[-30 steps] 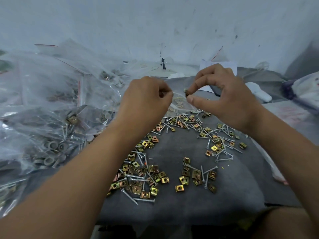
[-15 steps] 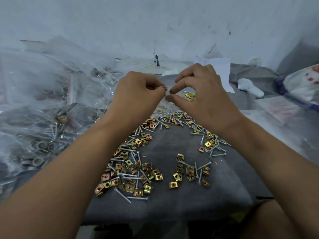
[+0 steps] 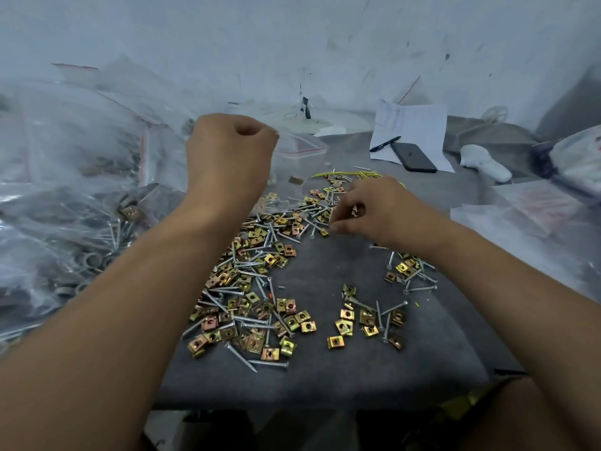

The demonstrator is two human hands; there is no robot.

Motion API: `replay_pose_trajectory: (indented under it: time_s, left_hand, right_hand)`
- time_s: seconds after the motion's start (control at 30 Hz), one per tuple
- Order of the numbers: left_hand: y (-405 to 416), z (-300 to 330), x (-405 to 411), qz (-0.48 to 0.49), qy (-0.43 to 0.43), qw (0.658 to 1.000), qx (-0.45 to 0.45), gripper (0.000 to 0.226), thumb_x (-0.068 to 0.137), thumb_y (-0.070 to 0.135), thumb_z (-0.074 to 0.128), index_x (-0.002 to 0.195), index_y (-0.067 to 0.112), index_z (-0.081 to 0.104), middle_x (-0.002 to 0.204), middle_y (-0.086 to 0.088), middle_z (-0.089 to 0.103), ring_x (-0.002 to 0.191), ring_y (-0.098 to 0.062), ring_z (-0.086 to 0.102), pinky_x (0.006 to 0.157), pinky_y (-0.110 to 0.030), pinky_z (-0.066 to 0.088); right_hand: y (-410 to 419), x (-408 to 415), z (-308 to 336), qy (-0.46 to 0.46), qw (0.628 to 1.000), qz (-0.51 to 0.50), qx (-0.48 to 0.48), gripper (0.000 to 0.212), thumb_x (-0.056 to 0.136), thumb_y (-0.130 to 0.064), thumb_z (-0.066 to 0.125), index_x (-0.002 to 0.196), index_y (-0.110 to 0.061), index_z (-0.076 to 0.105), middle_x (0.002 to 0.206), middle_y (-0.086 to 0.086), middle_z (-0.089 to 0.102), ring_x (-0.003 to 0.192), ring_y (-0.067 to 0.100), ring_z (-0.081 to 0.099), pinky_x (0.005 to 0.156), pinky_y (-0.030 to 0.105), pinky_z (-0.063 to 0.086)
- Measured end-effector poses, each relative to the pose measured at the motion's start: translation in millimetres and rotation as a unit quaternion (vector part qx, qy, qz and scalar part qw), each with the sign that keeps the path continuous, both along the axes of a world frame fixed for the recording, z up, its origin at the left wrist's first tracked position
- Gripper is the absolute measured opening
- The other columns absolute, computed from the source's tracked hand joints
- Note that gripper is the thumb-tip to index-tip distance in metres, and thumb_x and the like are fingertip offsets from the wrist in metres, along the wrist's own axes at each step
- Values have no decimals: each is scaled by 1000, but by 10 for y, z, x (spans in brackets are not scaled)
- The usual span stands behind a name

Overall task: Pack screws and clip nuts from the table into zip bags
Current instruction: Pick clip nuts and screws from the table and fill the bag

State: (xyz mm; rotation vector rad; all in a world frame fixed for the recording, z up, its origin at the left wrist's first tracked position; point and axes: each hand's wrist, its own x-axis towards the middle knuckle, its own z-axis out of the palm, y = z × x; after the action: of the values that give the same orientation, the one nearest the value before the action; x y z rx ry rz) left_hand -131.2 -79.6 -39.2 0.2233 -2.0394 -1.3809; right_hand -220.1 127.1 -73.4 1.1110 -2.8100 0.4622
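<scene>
Gold clip nuts point(image 3: 260, 307) and silver screws point(image 3: 240, 354) lie mixed in a long heap on the grey table point(image 3: 325, 379). A smaller group of clip nuts point(image 3: 367, 320) sits to the right. My left hand point(image 3: 227, 157) is raised above the far end of the heap and grips the top of a clear zip bag point(image 3: 299, 154) with a red seal line. My right hand point(image 3: 374, 211) is down on the far part of the heap, its curled fingers pinching a small silver screw point(image 3: 354, 210). The bag's contents are unclear.
A big mound of filled zip bags point(image 3: 71, 203) covers the left side. At the back lie a sheet of paper point(image 3: 419, 125), a pen point(image 3: 385, 143) and a black phone point(image 3: 413, 157). Yellow wires point(image 3: 351, 174) lie beyond the heap, and more bags point(image 3: 533, 206) sit at the right.
My right hand has left the bag's mouth and dropped to the right onto the heap. My left hand keeps the bag raised.
</scene>
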Motion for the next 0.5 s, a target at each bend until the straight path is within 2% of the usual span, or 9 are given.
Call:
replay_pose_trajectory:
  time_s: [0.07, 0.17, 0.27, 0.37, 0.5]
  left_hand:
    - [-15, 3, -2, 3, -1, 1000, 10, 16, 91, 18, 60, 81, 8, 67, 75, -14, 48, 71, -21, 37, 64, -36, 34]
    - [-20, 3, 6, 8, -3, 1000, 15, 16, 91, 17, 60, 82, 7, 69, 76, -14, 49, 72, -20, 38, 64, -35, 36]
    - [-39, -8, -12, 9, -2, 1000, 22, 28, 93, 14, 61, 90, -11, 70, 76, -14, 50, 71, -20, 39, 63, -31, 40]
    - [-55, -13, -29, 13, -1, 1000, 20, 29, 94, 14, 61, 96, -13, 70, 76, -14, 50, 72, -21, 39, 64, -32, 40]
    - [-64, -19, -33, 12, -1, 1000, 16, 28, 96, 14, 62, 98, -13, 71, 75, -14, 51, 68, -21, 40, 55, -20, 42]
  right_hand:
    - [-75, -15, -41, -2, 999, -12, 34, 18, 86, -46, 80, 95, -31, 81, 82, -18, 61, 78, 0, 55, 64, 16, 36]
    - [-142, -25, -91, 1, 998, -33, 45, 22, 85, -52, 78, 93, -32, 81, 87, -15, 70, 85, 6, 63, 74, 27, 49]
    - [-175, -19, -91, 27, 997, -45, 61, 15, 87, -47, 76, 90, -32, 81, 91, -12, 73, 89, 10, 66, 80, 32, 53]
    - [-146, -10, -68, -4, 998, -38, 46, 10, 85, -40, 78, 86, -30, 80, 87, -14, 73, 84, 5, 65, 77, 30, 54]
    - [109, -85, 2, -31, 997, -44, -48, 6, 81, -34, 82, 79, -30, 79, 75, -17, 71, 72, -6, 63, 62, 19, 43]
